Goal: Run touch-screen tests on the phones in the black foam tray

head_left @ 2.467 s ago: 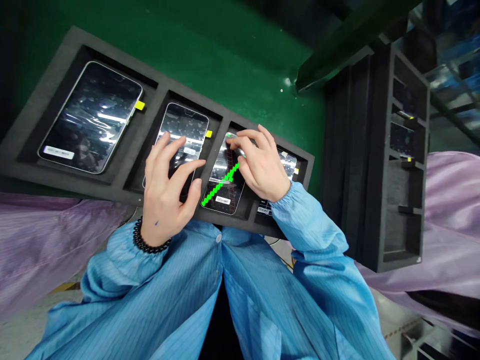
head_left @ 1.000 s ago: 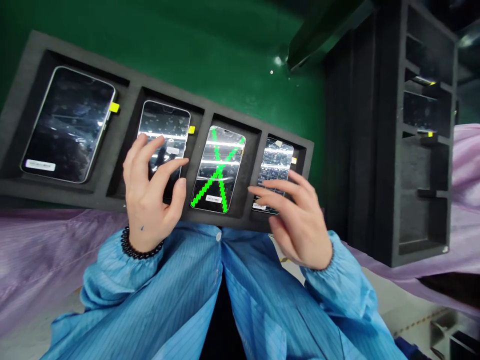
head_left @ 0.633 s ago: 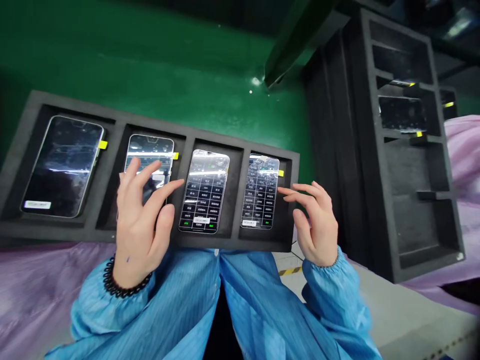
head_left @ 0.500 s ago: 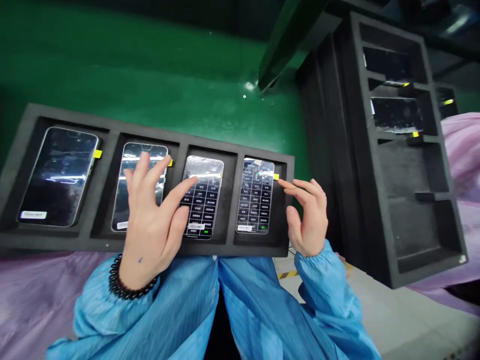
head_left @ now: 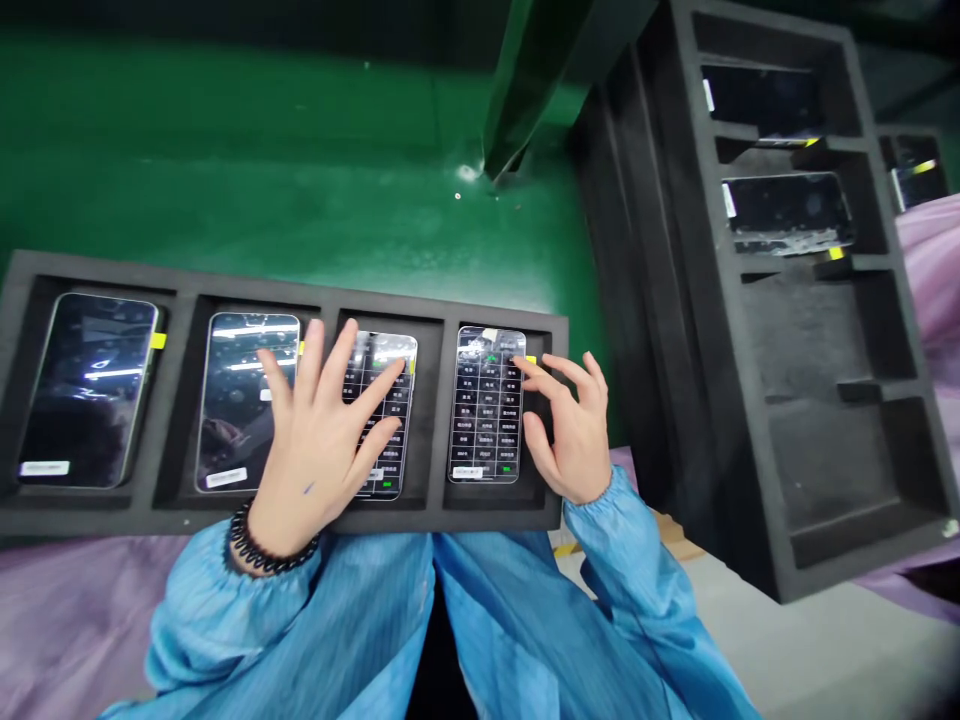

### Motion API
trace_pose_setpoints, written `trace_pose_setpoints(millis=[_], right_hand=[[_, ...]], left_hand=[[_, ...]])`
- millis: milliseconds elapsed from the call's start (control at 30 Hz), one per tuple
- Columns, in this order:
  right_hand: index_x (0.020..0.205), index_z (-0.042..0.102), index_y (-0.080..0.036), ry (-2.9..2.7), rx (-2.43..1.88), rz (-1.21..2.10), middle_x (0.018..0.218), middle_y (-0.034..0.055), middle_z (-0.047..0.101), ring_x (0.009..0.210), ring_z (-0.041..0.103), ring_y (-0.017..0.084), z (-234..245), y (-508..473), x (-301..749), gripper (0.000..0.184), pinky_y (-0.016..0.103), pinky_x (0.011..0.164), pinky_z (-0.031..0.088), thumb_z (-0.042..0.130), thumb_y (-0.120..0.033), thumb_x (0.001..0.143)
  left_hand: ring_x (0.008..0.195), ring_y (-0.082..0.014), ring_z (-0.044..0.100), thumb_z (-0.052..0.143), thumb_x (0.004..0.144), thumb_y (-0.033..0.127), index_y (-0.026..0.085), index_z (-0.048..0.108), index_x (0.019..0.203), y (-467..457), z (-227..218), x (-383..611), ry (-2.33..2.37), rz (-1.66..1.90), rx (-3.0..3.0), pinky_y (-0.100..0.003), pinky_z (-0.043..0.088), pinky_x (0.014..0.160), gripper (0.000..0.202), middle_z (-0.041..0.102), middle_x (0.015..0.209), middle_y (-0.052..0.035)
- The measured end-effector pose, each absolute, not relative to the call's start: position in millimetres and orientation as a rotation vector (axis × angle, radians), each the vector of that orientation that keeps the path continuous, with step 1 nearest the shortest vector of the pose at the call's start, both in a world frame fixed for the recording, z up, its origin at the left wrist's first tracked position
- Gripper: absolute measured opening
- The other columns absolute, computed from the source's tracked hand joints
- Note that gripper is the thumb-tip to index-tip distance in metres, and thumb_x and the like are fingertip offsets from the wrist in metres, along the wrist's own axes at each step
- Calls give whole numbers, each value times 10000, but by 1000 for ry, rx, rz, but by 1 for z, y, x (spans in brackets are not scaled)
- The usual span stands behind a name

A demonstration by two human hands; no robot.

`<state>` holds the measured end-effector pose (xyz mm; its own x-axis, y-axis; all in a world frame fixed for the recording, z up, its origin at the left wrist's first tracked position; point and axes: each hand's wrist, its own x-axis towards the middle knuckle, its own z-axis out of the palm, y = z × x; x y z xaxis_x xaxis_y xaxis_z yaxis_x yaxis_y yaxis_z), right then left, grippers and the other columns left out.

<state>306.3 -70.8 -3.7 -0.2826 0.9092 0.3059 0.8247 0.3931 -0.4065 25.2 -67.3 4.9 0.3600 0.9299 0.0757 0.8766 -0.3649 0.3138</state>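
Several smartphones lie face up in a black foam tray [head_left: 435, 400] across my lap. My left hand [head_left: 322, 430] is spread over the third smartphone [head_left: 386, 405], its index fingertip at the upper right of that lit screen, partly covering a grid menu. My right hand [head_left: 570, 430] has its fingers apart, the index fingertip at the upper right of the rightmost smartphone [head_left: 486, 420], which shows the same kind of grid. The second smartphone [head_left: 236, 400] has a mostly dark screen and is partly behind my left hand. The leftmost smartphone [head_left: 86, 390] is dark, with a white label and a yellow tab.
On the right stands a stack of black foam trays [head_left: 757, 400]; two dark smartphones [head_left: 787, 210] lie in the top one's upper compartments. Behind my tray is a green surface [head_left: 300, 200] with a dark green post [head_left: 525, 90]. Pink clothing of another person [head_left: 934, 260] shows at the right edge.
My right index finger has moved from the yellow tab onto the rightmost screen. My left index finger has shifted to the third screen's upper right. The view has shifted slightly.
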Motion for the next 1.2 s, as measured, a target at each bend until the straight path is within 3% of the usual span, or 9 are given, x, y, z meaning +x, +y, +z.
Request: trace_pose_setpoints(millis=[233, 467, 600, 733, 833, 1000, 1200], right_hand=[[1113, 571, -225, -2074, -1382, 180, 1246, 55, 749, 1201, 617, 234, 22, -99, 303, 254, 499, 1211, 328, 500, -120, 893], [1028, 576, -232, -1933, -1346, 327, 1083, 40, 796, 1032, 641, 215, 10, -147, 259, 271, 443, 1083, 460, 478, -95, 816], [1048, 603, -225, -1925, -1340, 145, 1071, 58, 794, 1041, 643, 219, -9, -129, 257, 265, 440, 1102, 455, 517, -93, 834], [1177, 596, -225, -2024, -1203, 314, 1101, 38, 793, 1078, 679, 226, -8, -107, 271, 337, 459, 1090, 489, 508, -135, 864], [1131, 631, -251, -2188, -1138, 262, 1035, -6, 805, 1013, 713, 211, -5, -106, 280, 319, 448, 1114, 462, 490, -137, 868], [1093, 648, -278, -2261, -1166, 147, 1048, -19, 808, 985, 719, 217, -10, -113, 285, 285, 459, 1122, 439, 453, -199, 902], [1119, 645, -258, -2346, -1161, 184, 1126, -8, 794, 1056, 693, 223, -10, -110, 286, 254, 475, 1127, 423, 470, -249, 934]], left_hand=[[1591, -400, 61, 337, 1035, 383, 412, 279, 1582, -83, 13, 11, 1655, 609, 2338, -785, -14, 1220, 550, 92, 1725, 22], [1577, -353, 183, 259, 1034, 382, 465, 318, 1553, -124, 1, -26, 1755, 687, 2295, -742, 54, 1267, 529, 225, 1691, 93], [1538, -360, 287, 255, 1030, 411, 437, 396, 1527, -130, -15, -34, 1698, 814, 2387, -750, 103, 1257, 517, 335, 1653, 36], [1498, -353, 357, 307, 1000, 402, 465, 441, 1492, -128, -21, -40, 1535, 804, 2572, -754, 122, 1249, 514, 470, 1559, -6], [1473, -379, 383, 347, 972, 429, 443, 423, 1511, -131, -21, -45, 1518, 787, 2601, -780, 166, 1226, 545, 545, 1479, -61], [1506, -386, 326, 401, 950, 506, 467, 364, 1534, -135, -21, -48, 1520, 653, 2611, -782, 122, 1230, 587, 507, 1520, -41], [1502, -388, 348, 391, 956, 580, 400, 379, 1548, -134, -21, -45, 1517, 636, 2580, -755, 126, 1243, 619, 472, 1566, -62]])
